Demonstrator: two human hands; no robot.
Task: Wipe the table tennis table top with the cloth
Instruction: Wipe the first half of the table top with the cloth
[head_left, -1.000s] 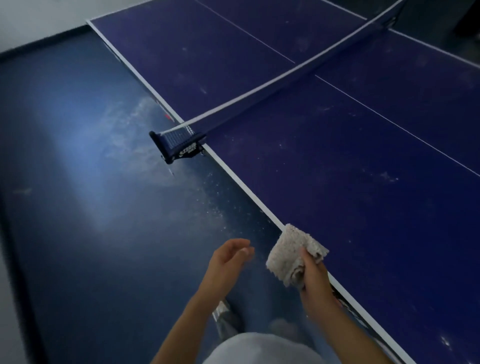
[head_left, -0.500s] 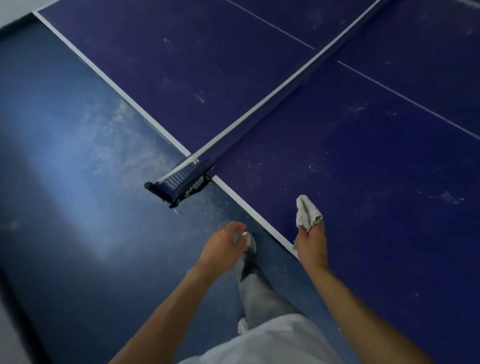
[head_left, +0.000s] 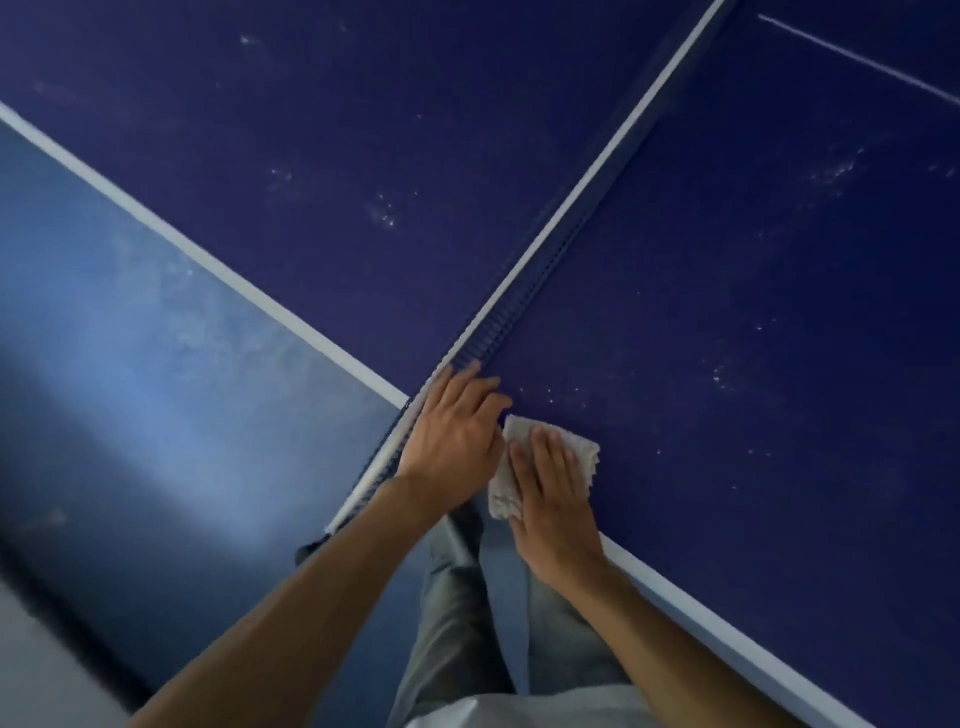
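The dark blue table tennis table top (head_left: 727, 291) fills the upper and right part of the view, dotted with pale dust specks. A folded whitish cloth (head_left: 576, 448) lies flat on it near the side edge, just right of the net. My right hand (head_left: 553, 499) presses down on the cloth with its fingers spread flat. My left hand (head_left: 452, 431) rests beside it, fingers apart, at the foot of the net (head_left: 566, 208), touching the cloth's left edge and holding nothing.
The net runs diagonally from my left hand up to the top right, and its post end overhangs the white side line (head_left: 171, 239). Blue floor (head_left: 156, 415) lies to the left. My grey trousers (head_left: 457, 623) are below, against the table's edge.
I have stepped closer to the net. My right hand brought the cloth from the table's edge down flat onto the top. My left hand moved from mid-air onto the table by the net.
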